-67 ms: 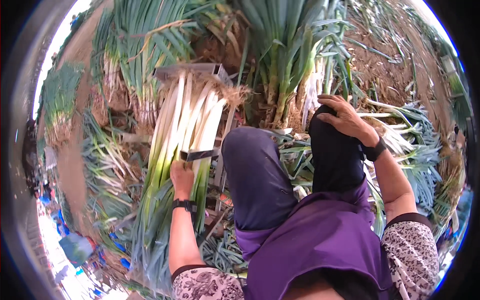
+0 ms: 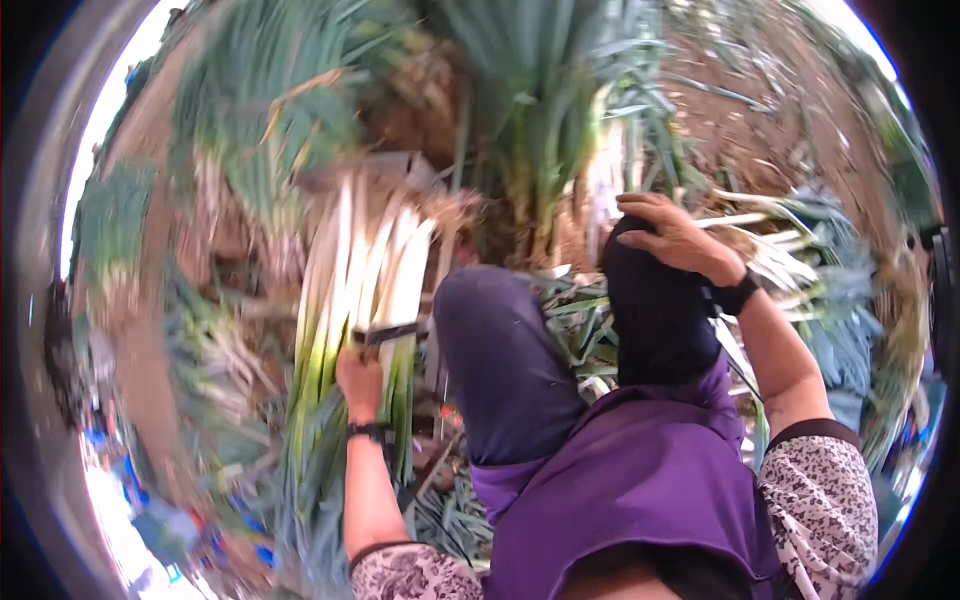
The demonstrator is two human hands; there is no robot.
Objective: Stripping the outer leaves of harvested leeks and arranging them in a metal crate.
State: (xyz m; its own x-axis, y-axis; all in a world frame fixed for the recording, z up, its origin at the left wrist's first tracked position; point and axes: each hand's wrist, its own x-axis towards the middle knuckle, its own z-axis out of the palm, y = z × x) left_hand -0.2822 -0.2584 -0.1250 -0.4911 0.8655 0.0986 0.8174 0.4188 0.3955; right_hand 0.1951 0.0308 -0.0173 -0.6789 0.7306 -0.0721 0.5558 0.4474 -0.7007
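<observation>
A thick bundle of leeks lies lengthwise in front of me to the left, white shanks and roots at the far end, green leaves toward me. My left hand is closed on the leeks where white turns green, its fingertips partly hidden. Just beyond that hand, a dark flat metal piece crosses the shanks. The roots lie by a grey metal end plate. My right hand rests on my right knee, fingers stretched out and holding nothing.
Upright leek bundles stand beyond my knees, with more leeks at the far left. Loose leeks lie to the right of my right knee. Cut leaves litter the ground beside my left leg. Bare soil shows at the far right.
The view has shifted slightly, so the leeks and my left hand appear a little lower, and the far surroundings are blurred. Both hands keep their places on the leeks and the knee.
</observation>
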